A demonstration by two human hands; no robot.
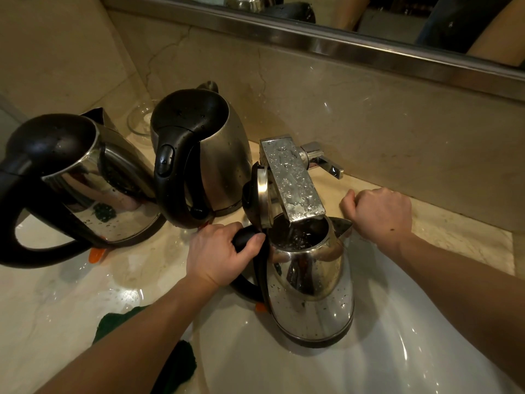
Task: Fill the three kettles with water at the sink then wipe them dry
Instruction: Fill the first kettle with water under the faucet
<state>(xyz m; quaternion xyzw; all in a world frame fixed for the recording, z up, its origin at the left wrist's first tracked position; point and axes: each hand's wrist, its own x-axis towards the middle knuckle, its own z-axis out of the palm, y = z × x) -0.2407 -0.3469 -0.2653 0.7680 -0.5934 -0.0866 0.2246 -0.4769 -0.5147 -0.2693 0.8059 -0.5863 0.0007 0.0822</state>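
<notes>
Over the white sink [397, 351], the open kettle [309, 282] stands under the faucet [292, 180], taking a thin stream. The two other kettles [93, 183] wait on the tabletop [56, 294] beyond the left hand [218, 257], which grips the filling kettle's black handle. The right hand [380, 214] rests as an empty fist beside the spout, near the lever [324, 160]. Hold the kettle level with its mouth centred, watch the rising water, and shut off before it overfills. A green cloth [119, 322] lies by the left forearm.
</notes>
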